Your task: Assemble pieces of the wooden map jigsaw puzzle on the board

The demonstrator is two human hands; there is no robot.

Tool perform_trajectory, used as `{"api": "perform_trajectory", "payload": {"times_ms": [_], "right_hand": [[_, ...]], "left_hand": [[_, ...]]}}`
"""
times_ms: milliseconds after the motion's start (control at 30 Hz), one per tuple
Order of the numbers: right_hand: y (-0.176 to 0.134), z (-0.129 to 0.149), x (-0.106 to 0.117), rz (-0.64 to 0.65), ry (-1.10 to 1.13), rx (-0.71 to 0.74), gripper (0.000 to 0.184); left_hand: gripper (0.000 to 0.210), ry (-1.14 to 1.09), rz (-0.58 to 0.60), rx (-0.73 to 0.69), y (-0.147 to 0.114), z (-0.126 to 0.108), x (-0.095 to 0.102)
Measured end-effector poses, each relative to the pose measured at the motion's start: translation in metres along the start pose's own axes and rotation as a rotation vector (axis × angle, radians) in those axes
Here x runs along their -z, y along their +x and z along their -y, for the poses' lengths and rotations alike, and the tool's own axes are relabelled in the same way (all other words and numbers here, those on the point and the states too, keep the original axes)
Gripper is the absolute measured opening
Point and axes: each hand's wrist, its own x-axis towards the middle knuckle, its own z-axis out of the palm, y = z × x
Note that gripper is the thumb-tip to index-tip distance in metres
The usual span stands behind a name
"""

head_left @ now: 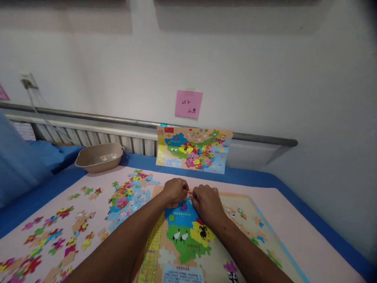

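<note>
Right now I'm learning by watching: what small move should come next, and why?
Probably a gentle press on the top edge of the puzzle, to check the join: the left hand and right hand are close together there, just beyond the blue patch. Whether they hold a loose piece is too unclear to tell.

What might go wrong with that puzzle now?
The left forearm is near the colourful pile of pieces, so it might sweep some away. The right forearm crosses the board and might nudge the panda piece out of place. The pieces in the basin sit far from the board, so they might get forgotten.
</note>
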Motion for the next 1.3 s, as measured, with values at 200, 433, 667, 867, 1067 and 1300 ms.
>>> {"api": "perform_trajectory", "payload": {"times_ms": [200,433,667,867,1067,1300], "right_hand": [[-0.002,0.000,0.001,0.011,0.046,-0.022,0.010],[-0.001,0.002,0.007,0.042,0.043,-0.025,0.012],[-0.001,0.002,0.010,0.038,0.060,-0.027,0.011],[-0.002,0.002,0.011,0.042,0.055,-0.027,0.009],[-0.001,0.000,0.009,0.048,0.052,-0.028,0.010],[-0.001,-0.002,0.006,0.028,0.057,-0.015,0.008]], "left_hand": [[0.028,-0.021,0.007,-0.002,0.003,0.002,0.000],[0.027,-0.051,0.009,-0.025,0.004,0.002,0.002],[0.019,-0.124,0.041,-0.028,0.009,0.004,0.004],[0.017,-0.222,0.056,-0.042,0.020,0.011,-0.003],[0.016,-0.288,0.042,-0.032,0.024,0.014,-0.010],[0.013,-0.292,0.043,-0.032,0.026,0.010,-0.008]]}}
